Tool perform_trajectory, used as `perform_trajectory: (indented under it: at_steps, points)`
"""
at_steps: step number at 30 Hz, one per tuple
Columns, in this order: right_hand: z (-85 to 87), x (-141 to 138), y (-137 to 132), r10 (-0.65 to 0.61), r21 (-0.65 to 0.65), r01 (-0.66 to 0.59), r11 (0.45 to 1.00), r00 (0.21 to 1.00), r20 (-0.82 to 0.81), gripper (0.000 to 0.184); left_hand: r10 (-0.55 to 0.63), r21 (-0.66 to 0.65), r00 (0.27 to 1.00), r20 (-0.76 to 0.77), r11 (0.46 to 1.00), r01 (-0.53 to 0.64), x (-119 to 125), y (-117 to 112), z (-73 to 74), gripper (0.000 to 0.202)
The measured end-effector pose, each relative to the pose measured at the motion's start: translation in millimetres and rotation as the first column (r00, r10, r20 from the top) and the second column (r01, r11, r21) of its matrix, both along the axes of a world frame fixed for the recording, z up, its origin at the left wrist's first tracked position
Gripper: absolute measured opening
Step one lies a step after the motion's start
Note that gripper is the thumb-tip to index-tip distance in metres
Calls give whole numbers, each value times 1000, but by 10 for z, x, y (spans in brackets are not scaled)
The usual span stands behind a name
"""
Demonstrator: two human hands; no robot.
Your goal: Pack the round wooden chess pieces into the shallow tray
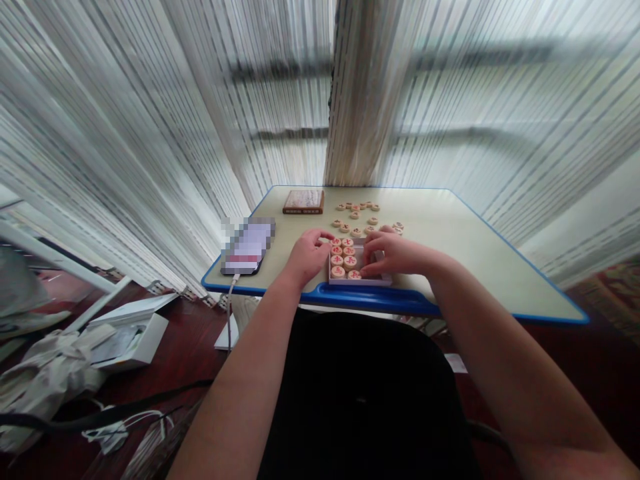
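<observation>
Head view, frame center: left hand pinches a chess piece at the white box corner. 8 pieces lie inside. Right hand covers the box, grip unclear. Over 10 loose pieces remain above.

Facing a curtain of pale strings, hanging down on every side. Letting soft daylight through from a window with dark crossbars. Standing before it on a dark red wooden floor, a cream desk edged in blue. Lying at left, a white box, crumpled cloth and cables.
</observation>
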State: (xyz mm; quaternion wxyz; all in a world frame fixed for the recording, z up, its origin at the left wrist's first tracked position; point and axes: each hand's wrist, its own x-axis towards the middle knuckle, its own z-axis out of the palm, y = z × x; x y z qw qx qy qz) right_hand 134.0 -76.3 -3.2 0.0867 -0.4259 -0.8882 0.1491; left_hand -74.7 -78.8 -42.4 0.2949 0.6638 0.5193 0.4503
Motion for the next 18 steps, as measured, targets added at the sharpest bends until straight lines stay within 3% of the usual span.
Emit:
perform_trajectory:
  at_steps: [8, 18]
  points:
    - [25, -10, -16, 20, -41, -21, 999, 1000, -18, 33, -7, 6, 1000, -24, 1000, 7, -3, -1, -5, 23]
    - [-1, -34, -28, 62, -9, -62, 998, 998, -26, 29, -5, 22, 999, -43, 1000, 6, -2, 1, -4, 22]
